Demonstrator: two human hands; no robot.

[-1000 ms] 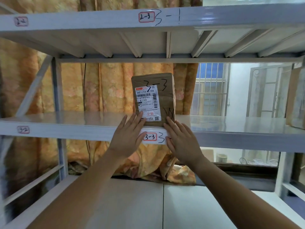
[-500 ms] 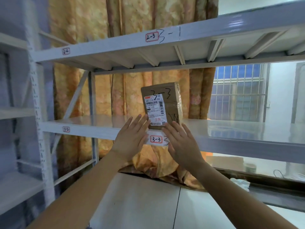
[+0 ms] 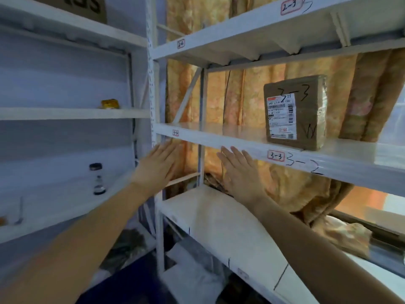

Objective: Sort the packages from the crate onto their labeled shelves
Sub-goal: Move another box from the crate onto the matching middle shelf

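Observation:
A brown cardboard package (image 3: 306,119) marked "3-3" with a white shipping label stands upright on the white metal shelf (image 3: 219,137), just above the red-framed "3-3" tag (image 3: 276,155). My left hand (image 3: 156,168) hovers flat, fingers straight, below the shelf edge near the "3-2" tag (image 3: 175,132). Also flat with straight fingers, my right hand (image 3: 241,172) is below the shelf, left of the package and apart from it. Neither hand holds anything.
A higher shelf carries tags "2-2" (image 3: 181,43) and "2-3" (image 3: 289,6). Orange floral curtains (image 3: 241,95) hang behind the rack. A second rack at left holds a small dark-capped bottle (image 3: 98,178) and a yellow item (image 3: 110,104). A lower white shelf (image 3: 219,227) lies beneath my arms.
Both hands have come off the package and moved left and down, away from it. The view has swung left, so the package now sits at the right.

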